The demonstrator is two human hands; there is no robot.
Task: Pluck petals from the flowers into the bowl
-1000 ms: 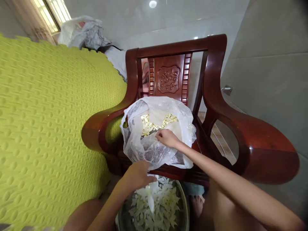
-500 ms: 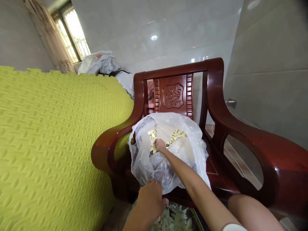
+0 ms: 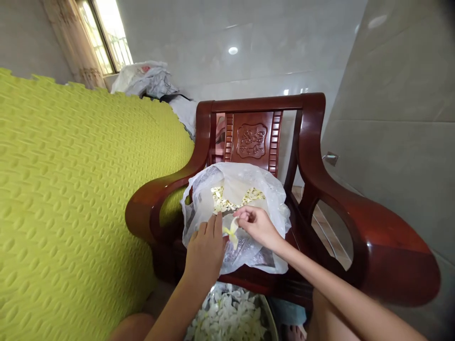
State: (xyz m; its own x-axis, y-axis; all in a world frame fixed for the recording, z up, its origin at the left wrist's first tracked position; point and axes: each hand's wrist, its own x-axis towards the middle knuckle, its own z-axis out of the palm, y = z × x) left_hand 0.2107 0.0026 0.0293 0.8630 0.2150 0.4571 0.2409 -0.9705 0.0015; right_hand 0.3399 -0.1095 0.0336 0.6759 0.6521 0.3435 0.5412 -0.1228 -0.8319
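My right hand pinches a pale yellow-white flower between thumb and fingertips, over the front of a white plastic bag. Close on its left, my left hand has its fingers bent together, the back of the hand toward me. Whatever lies in its grip is hidden, and I cannot tell whether it touches the flower. Small yellowish buds or petals show inside the open bag, which rests on a wooden armchair seat. Below the hands, white flowers fill a metal basin.
The dark red wooden armchair has broad curved arms on both sides. A yellow textured foam mat bulges along the left. Plastic bags are piled behind it by the window. A tiled wall stands behind the chair.
My right hand has come back from inside the bag toward me, with a flower in its fingers. My left hand has moved up beside it. More of the basin shows below.
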